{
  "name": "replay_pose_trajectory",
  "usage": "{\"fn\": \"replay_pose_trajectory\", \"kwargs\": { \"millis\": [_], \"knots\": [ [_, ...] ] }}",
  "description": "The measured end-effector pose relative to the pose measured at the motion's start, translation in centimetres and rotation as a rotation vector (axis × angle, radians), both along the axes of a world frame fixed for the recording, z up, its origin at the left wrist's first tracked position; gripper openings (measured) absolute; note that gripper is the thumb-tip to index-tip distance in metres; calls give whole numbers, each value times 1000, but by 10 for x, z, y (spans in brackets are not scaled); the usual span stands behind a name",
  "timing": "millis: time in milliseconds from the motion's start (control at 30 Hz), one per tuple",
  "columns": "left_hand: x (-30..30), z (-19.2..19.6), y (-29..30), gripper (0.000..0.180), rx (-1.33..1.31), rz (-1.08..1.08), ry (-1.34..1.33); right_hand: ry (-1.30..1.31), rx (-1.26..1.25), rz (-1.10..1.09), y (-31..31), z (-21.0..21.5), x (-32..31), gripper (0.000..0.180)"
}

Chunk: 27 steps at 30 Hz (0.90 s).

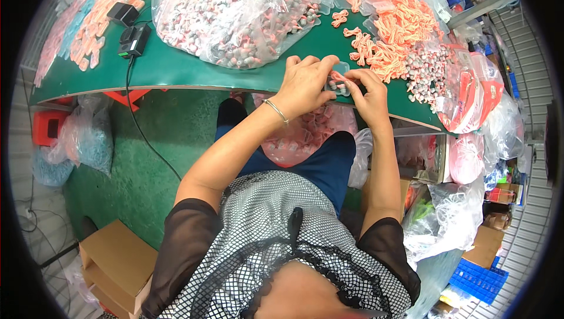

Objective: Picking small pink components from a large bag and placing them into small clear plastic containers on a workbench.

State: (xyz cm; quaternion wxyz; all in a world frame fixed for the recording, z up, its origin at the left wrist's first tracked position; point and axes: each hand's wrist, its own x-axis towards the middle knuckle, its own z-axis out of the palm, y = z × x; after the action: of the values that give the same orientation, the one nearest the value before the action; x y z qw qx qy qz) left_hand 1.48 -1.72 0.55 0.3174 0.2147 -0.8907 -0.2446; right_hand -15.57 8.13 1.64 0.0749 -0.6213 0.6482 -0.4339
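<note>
At the front edge of the green table, my left hand (308, 84) grips a small clear plastic case (345, 67), fingers curled around its left side. Inside the case shows a coil of pink cord with grey bits (338, 84), which look like earphones. My right hand (370, 94) is at the case's right side, thumb and forefinger pinched on the pink cord. To the right lie a heap of bundled orange-pink cords (396, 31) and a pile of grey and pink earbud pieces (426, 75). Fingers partly hide the case.
A large clear bag of grey and pink earbud pieces (235, 19) takes up the table's middle. Rows of orange-pink cases (114, 4) lie at far left, near a black device (134, 39) with a hanging cable. A pink bag (294, 134) sits below the table; a cardboard box (117, 266) stands lower left.
</note>
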Motion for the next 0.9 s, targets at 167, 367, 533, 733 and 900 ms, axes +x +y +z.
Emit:
{"fn": "replay_pose_trajectory", "kwargs": {
  "millis": [167,367,533,733,900],
  "knots": [
    [0,-6,-1,49,-104,-7,20,188,29,102,-2,4,-9,13],
    [3,-9,-2,44,-136,-31,-24,156,66,93,-6,8,-11,14],
    [3,-6,-1,50,-118,-23,-40,520,109,-93,-26,7,-16,20],
    [2,-5,1,68,-93,14,39,140,114,-30,-22,1,-21,20],
    [0,-5,0,65,-95,28,68,88,103,78,1,8,-16,22]
  ]
}}
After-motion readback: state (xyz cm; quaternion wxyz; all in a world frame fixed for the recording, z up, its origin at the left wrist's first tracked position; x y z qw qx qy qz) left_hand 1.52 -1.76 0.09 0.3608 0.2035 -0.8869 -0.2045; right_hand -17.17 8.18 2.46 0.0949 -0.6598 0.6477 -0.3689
